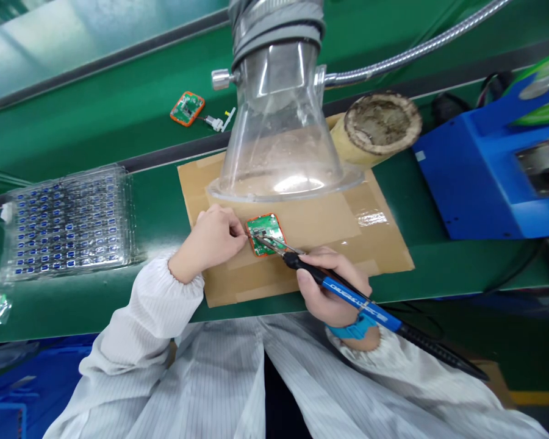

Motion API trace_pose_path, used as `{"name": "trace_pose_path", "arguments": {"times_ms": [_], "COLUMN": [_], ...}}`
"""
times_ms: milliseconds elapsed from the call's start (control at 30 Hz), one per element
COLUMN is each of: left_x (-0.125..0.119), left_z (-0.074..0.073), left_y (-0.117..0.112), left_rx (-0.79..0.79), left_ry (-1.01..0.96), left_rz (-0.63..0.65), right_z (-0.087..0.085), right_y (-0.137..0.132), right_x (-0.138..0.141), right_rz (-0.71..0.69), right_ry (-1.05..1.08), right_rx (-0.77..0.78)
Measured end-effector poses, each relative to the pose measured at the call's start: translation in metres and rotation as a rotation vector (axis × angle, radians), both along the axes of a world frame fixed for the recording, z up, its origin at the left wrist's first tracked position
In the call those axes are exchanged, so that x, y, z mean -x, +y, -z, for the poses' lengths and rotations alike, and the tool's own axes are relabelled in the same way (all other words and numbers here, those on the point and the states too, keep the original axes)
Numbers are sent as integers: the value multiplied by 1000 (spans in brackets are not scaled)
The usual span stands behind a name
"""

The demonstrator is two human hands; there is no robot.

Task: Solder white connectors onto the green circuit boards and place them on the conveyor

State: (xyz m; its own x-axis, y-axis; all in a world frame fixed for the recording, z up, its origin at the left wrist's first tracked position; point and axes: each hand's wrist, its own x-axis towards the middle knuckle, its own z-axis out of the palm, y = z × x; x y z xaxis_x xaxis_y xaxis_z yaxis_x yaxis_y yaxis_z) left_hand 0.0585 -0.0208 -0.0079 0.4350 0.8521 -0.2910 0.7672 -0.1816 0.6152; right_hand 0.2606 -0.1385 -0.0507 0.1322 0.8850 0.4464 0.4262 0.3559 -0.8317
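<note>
A green circuit board (274, 227) with an orange rim lies on the sheet of brown cardboard (384, 250). My right hand (332, 286) is closed around a blue and black soldering iron (350, 292). The iron's thin metal tip reaches the middle of the board, with a second slim metal piece running alongside it. At the board's left edge, my left hand (219, 238) is closed in a pinch. What its fingertips hold is too small to make out.
A clear fume hood (281, 134) hangs just beyond the board. Behind it stands a round, crusted container (379, 131); a blue machine (476, 177) is at right. Clear trays of small blue parts (71, 222) lie left. Another orange-rimmed board (187, 108) sits at the back.
</note>
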Motion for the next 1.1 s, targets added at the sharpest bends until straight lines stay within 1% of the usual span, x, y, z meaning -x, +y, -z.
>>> {"name": "trace_pose_path", "arguments": {"times_ms": [200, 400, 633, 900, 1100], "left_x": [-1, -1, 0, -1, 1], "left_z": [-2, -4, -2, -3, -1], "left_y": [0, 0, 0, 0, 0], "left_rx": [11, 23, 22, 24, 30], "left_ry": [16, 36, 34, 29, 24], "left_rz": [-1, 6, 6, -4, -8], "right_z": [-3, -3, -4, 2, 5], "right_y": [2, 3, 3, 2, 2], "right_x": [0, 0, 0, -1, -1], "right_rz": [-46, -50, -42, -16, 38], "right_ry": [3, 13, 36, 51, 92], "right_rx": [1, -20, -6, 9, 47]}}
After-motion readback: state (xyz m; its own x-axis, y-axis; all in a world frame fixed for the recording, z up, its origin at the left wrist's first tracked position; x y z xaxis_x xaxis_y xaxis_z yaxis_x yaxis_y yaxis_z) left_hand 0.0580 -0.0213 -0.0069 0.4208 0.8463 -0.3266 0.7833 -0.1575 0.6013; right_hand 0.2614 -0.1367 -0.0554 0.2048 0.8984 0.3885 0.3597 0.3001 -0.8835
